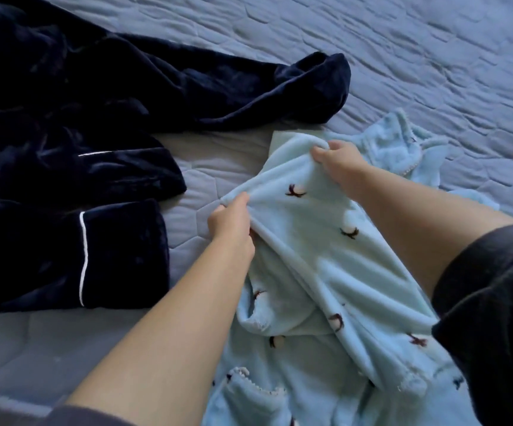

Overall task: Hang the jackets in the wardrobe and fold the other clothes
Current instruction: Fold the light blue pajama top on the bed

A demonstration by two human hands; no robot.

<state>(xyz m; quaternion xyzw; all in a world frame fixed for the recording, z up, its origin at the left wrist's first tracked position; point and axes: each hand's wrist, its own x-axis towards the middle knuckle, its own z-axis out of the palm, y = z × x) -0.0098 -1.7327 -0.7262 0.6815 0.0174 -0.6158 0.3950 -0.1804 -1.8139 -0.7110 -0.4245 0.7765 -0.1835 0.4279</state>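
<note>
a pale blue fleece [310,272] lies on the quilt [418,56] under both forearms. the left hand [232,229] pinches its top edge, fingers curled into the fabric. just beyond and to the right of it, the right hand [338,162] grips the same edge. left of both hands sprawls a navy garment [64,149] with white piping, one sleeve end lying just past the right hand.

Robe [64,142] left of fleece garment [310,272], both on bed [402,56].
</note>
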